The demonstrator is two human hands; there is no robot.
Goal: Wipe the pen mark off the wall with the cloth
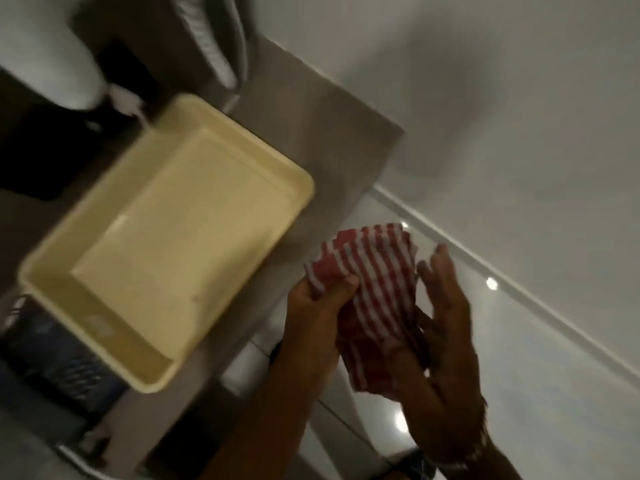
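The left hand (320, 303) is pinching the red-striped cloth (374, 289) at five o'clock, the right hand (443, 341) is touching it with straight fingers, and the wall (519, 98) at two o'clock is not getting wiped yet.

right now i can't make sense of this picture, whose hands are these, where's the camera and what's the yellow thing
No machine here: a person wears one wide camera on the head, looking down at their own hands, so everything looks tilted. The left hand grips a red-and-white striped cloth; the right hand lies open against it. The yellow thing is a shallow tray on a grey-brown surface. The white wall is at the right; no pen mark shows in this blurred picture.
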